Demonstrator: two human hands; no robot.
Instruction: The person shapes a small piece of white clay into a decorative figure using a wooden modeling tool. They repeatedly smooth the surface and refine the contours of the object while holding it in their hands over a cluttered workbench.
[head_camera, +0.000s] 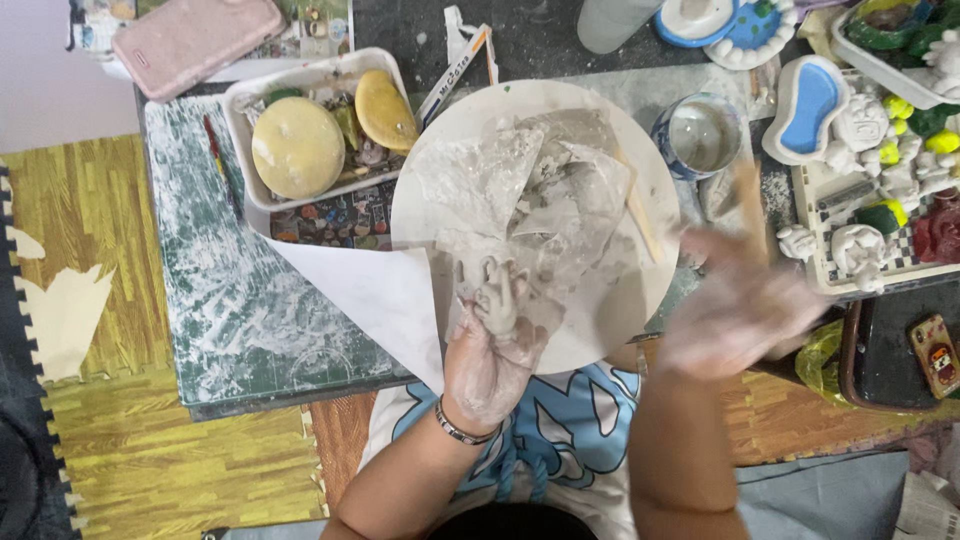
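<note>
Clay figure (496, 300), small, grey, still wet: held upright in the left hand (487, 365), whose clay-smeared fingers are curled closed about its lower part, over the near edge of a round white board (600, 330). Crumpled clear plastic wrap (540, 190) with clay residue lies on the board behind it, a wooden stick (640, 220) beside the wrap. Right hand (735, 310): blurred in motion, coated in clay, fingers spread wide and holding nothing, off the board's right edge. Step in hand, by judgement: shaping of the figure, one hand gripping while the other is away from it. The next move would call for a light touch, since soft clay deforms readily under pressure. Surroundings on the bench (240, 320): white tray (236, 110) with two yellow sponges (298, 147), a cup of cloudy water (699, 135), a blue and white dish (808, 105), a tray of white moulded figures (860, 245) at right, a pink phone (195, 40) at top left.
</note>
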